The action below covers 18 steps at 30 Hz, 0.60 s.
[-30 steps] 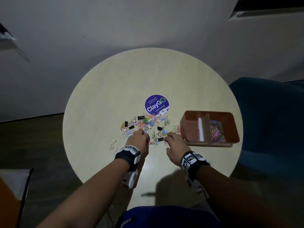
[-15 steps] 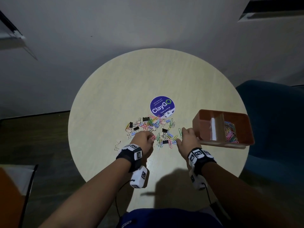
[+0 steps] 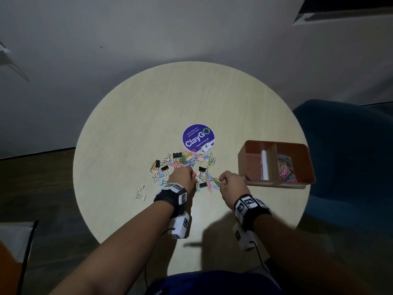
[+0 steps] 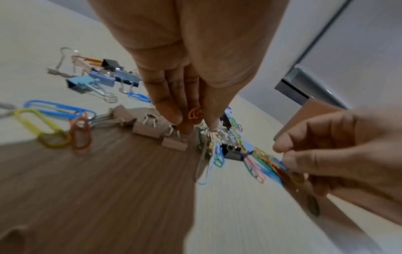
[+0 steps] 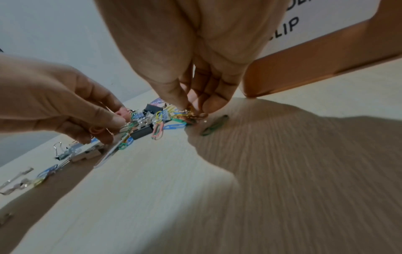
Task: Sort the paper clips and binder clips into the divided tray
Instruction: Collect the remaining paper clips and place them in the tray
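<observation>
A heap of coloured paper clips and binder clips (image 3: 185, 165) lies on the round table, below a purple sticker. My left hand (image 3: 182, 177) is at the heap's near edge and pinches an orange paper clip (image 4: 195, 114) between its fingertips. My right hand (image 3: 230, 183) is at the heap's right side and pinches a small bunch of paper clips (image 5: 192, 113) that still touch the table. The brown divided tray (image 3: 255, 184) stands just right of it, with a pile of coloured paper clips (image 3: 286, 170) in its right compartment. Its left compartment looks bare.
The round pale table (image 3: 131, 128) has a purple ClayGo sticker (image 3: 198, 137) at its centre. Loose silver binder clips (image 3: 141, 193) lie left of my left hand. A blue chair (image 3: 350, 158) stands at the right, close to the tray.
My right hand has moved right, from the middle of the heap to its edge beside the tray, and gathered paper clips. The left hand has stayed at the heap.
</observation>
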Available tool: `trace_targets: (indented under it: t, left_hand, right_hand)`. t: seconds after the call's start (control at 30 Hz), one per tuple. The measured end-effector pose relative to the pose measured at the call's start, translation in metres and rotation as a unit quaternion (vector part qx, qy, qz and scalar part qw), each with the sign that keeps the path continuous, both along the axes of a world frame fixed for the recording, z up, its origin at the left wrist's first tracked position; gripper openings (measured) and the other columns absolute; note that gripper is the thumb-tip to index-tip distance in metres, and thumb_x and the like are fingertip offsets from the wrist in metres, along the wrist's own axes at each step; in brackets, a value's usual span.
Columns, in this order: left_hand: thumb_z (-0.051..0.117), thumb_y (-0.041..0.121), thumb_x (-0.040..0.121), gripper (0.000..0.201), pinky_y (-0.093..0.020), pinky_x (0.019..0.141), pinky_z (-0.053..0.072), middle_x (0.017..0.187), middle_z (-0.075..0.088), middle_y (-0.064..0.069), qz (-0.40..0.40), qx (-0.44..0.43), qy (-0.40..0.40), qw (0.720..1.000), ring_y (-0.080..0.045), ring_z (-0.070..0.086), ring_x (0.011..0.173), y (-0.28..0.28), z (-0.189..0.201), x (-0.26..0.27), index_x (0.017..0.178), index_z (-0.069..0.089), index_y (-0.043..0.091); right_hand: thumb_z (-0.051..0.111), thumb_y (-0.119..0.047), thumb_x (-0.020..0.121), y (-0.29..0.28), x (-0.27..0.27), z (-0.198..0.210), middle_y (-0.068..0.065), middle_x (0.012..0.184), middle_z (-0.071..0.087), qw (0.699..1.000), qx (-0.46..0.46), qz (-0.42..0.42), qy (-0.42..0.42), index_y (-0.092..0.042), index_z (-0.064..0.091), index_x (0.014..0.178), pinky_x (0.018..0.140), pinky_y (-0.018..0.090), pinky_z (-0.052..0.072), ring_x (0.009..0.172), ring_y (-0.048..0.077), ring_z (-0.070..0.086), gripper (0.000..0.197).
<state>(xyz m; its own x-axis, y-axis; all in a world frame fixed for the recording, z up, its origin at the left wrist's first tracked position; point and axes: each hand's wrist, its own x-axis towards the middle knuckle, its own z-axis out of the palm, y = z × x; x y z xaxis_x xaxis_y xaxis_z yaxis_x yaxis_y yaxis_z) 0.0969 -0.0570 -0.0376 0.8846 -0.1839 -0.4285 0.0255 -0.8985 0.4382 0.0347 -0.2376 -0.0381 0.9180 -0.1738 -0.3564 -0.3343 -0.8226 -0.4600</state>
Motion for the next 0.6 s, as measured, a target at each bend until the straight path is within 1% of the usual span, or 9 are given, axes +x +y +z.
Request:
trace_targets:
  t: [0.03,0.13,0.2,0.27,0.33,0.4,0.5,0.53,0.6]
  left_hand:
    - [0.061,0.024,0.090,0.022,-0.036,0.082,0.055,0.102,0.068,-0.012,-0.011,0.018,0.003,1.000,-0.030,0.064,0.095,-0.003,0.000,0.000,0.105,0.066,0.009]
    - [0.056,0.024,0.092,0.020,-0.035,0.074,0.054,0.100,0.068,-0.015,-0.032,0.051,0.011,0.998,-0.032,0.065,0.090,-0.007,0.001,-0.001,0.100,0.066,0.007]
    - [0.054,0.025,0.094,0.024,-0.034,0.073,0.054,0.100,0.068,-0.014,-0.031,0.054,0.008,0.998,-0.031,0.066,0.090,-0.008,0.001,-0.002,0.103,0.067,0.007]
    - [0.052,0.028,0.096,0.027,-0.034,0.076,0.053,0.103,0.068,-0.014,-0.022,0.046,0.005,0.999,-0.030,0.066,0.092,-0.006,0.001,-0.002,0.106,0.067,0.008]
    - [0.051,0.027,0.097,0.027,-0.034,0.078,0.053,0.103,0.068,-0.014,-0.015,0.042,0.008,0.999,-0.030,0.065,0.093,-0.004,0.003,-0.003,0.105,0.066,0.006]
    - [0.051,0.026,0.097,0.026,-0.035,0.078,0.053,0.102,0.067,-0.014,-0.010,0.036,0.006,0.999,-0.030,0.065,0.093,0.001,0.004,-0.003,0.103,0.064,0.005]
    - [0.054,0.025,0.095,0.022,-0.035,0.079,0.053,0.100,0.067,-0.013,-0.002,0.019,-0.004,1.000,-0.030,0.063,0.093,0.008,0.008,-0.005,0.103,0.062,0.006]
    - [0.056,0.025,0.094,0.020,-0.035,0.078,0.052,0.098,0.067,-0.012,0.002,0.012,-0.004,1.000,-0.029,0.063,0.091,0.010,0.010,-0.005,0.102,0.061,0.007]
    - [0.058,0.024,0.092,0.016,-0.033,0.074,0.052,0.094,0.066,-0.011,0.016,-0.003,-0.005,1.000,-0.029,0.063,0.087,0.013,0.012,-0.006,0.097,0.060,0.009]
  right_hand:
    - [0.042,-0.009,0.095,-0.001,-0.001,0.000,0.009,0.102,0.063,1.000,0.008,-0.006,0.003,-0.011,0.064,0.105,0.076,0.029,0.038,0.091,0.025,0.052,0.024]
    - [0.044,-0.010,0.093,-0.003,-0.003,-0.006,0.011,0.106,0.063,0.999,0.036,-0.029,0.010,-0.011,0.065,0.104,0.079,0.032,0.046,0.100,0.029,0.058,0.023]
    - [0.050,-0.017,0.094,-0.002,-0.005,-0.007,0.009,0.111,0.060,0.999,0.028,-0.023,0.025,-0.011,0.063,0.109,0.085,0.032,0.045,0.105,0.027,0.054,0.021]
    - [0.057,-0.027,0.094,0.000,-0.006,-0.008,0.007,0.114,0.056,0.999,0.014,-0.004,0.029,-0.012,0.060,0.114,0.089,0.032,0.043,0.107,0.025,0.052,0.025]
    - [0.060,-0.029,0.092,0.001,-0.005,-0.008,0.006,0.115,0.054,0.999,0.001,0.010,0.034,-0.012,0.059,0.115,0.090,0.032,0.043,0.107,0.024,0.053,0.028]
    - [0.061,-0.024,0.092,0.002,-0.004,-0.008,0.007,0.112,0.055,0.999,-0.006,0.014,0.032,-0.012,0.061,0.108,0.085,0.031,0.043,0.102,0.025,0.055,0.020]
    - [0.058,-0.019,0.091,0.004,-0.002,-0.006,0.006,0.100,0.057,1.000,-0.003,0.003,0.013,-0.014,0.063,0.092,0.071,0.026,0.040,0.089,0.024,0.055,0.007]
    - [0.057,-0.018,0.091,0.004,-0.002,-0.004,0.005,0.096,0.059,1.000,0.003,-0.003,0.008,-0.016,0.063,0.089,0.068,0.026,0.039,0.084,0.023,0.055,0.007]
    - [0.055,-0.017,0.091,0.003,-0.003,-0.002,0.004,0.088,0.064,1.000,0.017,-0.013,0.003,-0.017,0.063,0.087,0.064,0.027,0.044,0.078,0.023,0.058,0.009]
